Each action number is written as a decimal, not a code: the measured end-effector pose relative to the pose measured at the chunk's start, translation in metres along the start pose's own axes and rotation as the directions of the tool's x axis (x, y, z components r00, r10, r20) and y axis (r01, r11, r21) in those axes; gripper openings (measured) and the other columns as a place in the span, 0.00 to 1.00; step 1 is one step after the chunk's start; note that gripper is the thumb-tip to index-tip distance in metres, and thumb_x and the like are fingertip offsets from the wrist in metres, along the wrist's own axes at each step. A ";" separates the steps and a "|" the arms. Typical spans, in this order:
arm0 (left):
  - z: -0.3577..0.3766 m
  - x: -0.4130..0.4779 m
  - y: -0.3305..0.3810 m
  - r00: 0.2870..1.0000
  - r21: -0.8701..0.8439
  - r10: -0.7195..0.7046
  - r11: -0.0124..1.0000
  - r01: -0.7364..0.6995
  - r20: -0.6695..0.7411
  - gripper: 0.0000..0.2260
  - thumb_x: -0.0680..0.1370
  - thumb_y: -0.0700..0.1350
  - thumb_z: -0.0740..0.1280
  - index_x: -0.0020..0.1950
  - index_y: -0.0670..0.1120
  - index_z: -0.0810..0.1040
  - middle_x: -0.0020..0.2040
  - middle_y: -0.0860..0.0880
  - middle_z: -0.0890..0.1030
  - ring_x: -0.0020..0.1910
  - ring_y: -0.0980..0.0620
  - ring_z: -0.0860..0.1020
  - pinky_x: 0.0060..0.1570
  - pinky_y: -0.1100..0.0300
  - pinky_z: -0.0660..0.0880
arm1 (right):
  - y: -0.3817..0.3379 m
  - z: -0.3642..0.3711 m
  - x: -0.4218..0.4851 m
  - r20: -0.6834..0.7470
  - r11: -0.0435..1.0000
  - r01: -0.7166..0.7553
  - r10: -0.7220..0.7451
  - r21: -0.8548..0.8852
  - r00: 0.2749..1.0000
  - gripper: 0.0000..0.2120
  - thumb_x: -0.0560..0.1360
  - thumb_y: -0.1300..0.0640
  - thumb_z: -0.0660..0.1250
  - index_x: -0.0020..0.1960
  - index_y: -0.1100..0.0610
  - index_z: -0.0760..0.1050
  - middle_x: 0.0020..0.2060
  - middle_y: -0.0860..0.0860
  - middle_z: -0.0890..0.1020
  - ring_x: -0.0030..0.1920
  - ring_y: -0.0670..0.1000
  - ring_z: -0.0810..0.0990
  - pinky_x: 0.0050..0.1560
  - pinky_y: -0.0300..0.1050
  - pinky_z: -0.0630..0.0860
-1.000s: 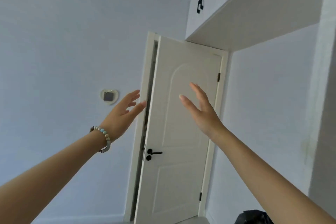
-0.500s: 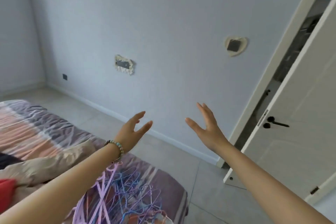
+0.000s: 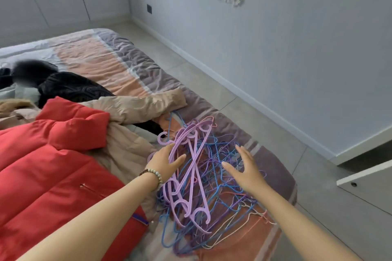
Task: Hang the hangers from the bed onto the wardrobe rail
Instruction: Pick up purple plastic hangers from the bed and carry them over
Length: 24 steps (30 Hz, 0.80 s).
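Gaze drops to the bed (image 3: 127, 65); left grip (image 3: 166, 163) and right grip (image 3: 244, 168), open, empty, now reach the hangers (image 3: 187, 201): pickup can start.

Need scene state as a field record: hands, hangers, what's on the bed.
left hand: open, fingers spread, at pile's left edge
right hand: open, over pile, contact unclear
hangers: tangled pile, lilac plastic atop thin ones
bed: striped cover; red jacket, beige coat left of pile
wardrobe rail: not in view
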State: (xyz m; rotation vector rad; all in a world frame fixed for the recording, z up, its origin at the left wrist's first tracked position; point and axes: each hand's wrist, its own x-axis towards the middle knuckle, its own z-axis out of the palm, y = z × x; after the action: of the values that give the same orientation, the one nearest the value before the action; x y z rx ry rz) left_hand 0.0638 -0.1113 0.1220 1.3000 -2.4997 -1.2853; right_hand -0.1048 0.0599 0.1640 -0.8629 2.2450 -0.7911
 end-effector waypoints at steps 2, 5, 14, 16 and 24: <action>0.015 0.011 -0.028 0.996 0.011 -0.082 0.997 0.082 0.022 0.31 0.77 0.58 0.61 0.74 0.45 0.58 0.71 0.46 0.67 0.69 0.47 0.67 0.67 0.53 0.66 | 0.017 0.034 0.014 0.059 0.999 -0.042 0.042 0.006 0.997 0.35 0.75 0.44 0.65 0.76 0.49 0.52 0.77 0.46 0.51 0.76 0.48 0.51 0.74 0.49 0.53; 0.036 0.023 -0.063 0.990 0.015 -0.143 0.990 0.143 0.016 0.28 0.77 0.56 0.61 0.73 0.45 0.60 0.70 0.47 0.69 0.66 0.47 0.70 0.65 0.53 0.68 | 0.036 0.079 0.032 0.147 0.995 -0.091 0.083 0.048 0.986 0.36 0.74 0.44 0.66 0.76 0.47 0.52 0.76 0.47 0.54 0.76 0.50 0.54 0.73 0.53 0.58; 0.082 0.047 -0.116 0.952 -0.058 -0.295 0.952 0.300 0.087 0.22 0.79 0.49 0.60 0.71 0.43 0.63 0.65 0.45 0.73 0.62 0.46 0.74 0.60 0.55 0.71 | 0.062 0.169 0.070 0.282 0.931 -0.291 0.225 0.219 0.933 0.31 0.76 0.51 0.66 0.75 0.53 0.56 0.74 0.52 0.61 0.71 0.53 0.65 0.63 0.48 0.68; 0.090 0.050 -0.120 0.940 -0.093 -0.320 0.939 0.331 0.121 0.18 0.80 0.47 0.60 0.69 0.43 0.66 0.65 0.45 0.74 0.62 0.46 0.74 0.61 0.55 0.71 | 0.063 0.180 0.076 0.295 0.892 -0.356 0.273 0.278 0.915 0.30 0.77 0.53 0.65 0.75 0.55 0.56 0.74 0.51 0.62 0.71 0.54 0.65 0.64 0.47 0.67; 0.107 0.051 -0.126 0.934 -0.265 -0.338 0.895 0.358 0.118 0.14 0.78 0.46 0.64 0.61 0.44 0.72 0.52 0.45 0.79 0.48 0.48 0.77 0.47 0.59 0.73 | 0.064 0.200 0.086 0.347 0.721 -0.503 0.371 0.477 0.861 0.23 0.79 0.61 0.61 0.73 0.62 0.62 0.68 0.58 0.72 0.64 0.56 0.74 0.58 0.47 0.74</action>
State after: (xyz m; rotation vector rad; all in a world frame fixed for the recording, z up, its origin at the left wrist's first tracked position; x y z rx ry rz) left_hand 0.0727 -0.1159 -0.0505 1.7040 -2.0746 -1.7096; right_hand -0.0409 -0.0258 -0.0359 -0.1094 1.7512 -0.9756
